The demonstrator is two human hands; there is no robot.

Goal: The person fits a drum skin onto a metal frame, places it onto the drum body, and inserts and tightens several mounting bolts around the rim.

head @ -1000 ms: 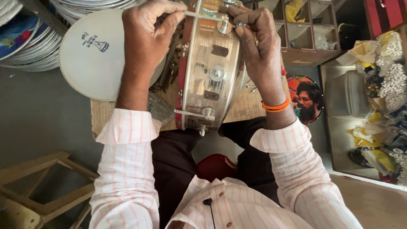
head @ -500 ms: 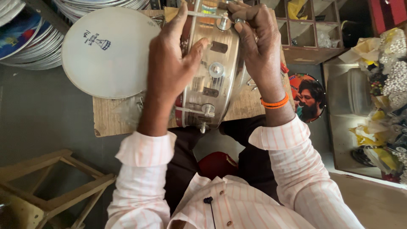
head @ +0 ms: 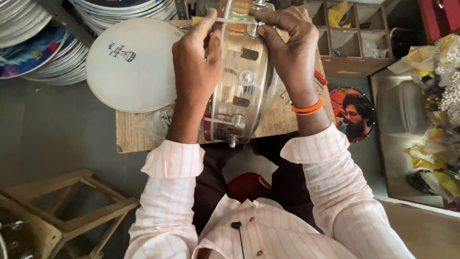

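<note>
Chrome-plated metal drum shell (head: 242,81) stands on edge at upper centre of the head view, on a worn wooden board (head: 132,132). Left hand (head: 196,72) lies flat against the shell's side, fingers wrapped onto its rim; right hand (head: 290,48) pinches a thin silver tension rod (head: 235,21) at the top, fingertips closed on it (an orange band circles that wrist). A round white drumhead (head: 132,64) rests at upper left. Bracing the shell firmly while keeping the rod square in its lug looks wise.
</note>
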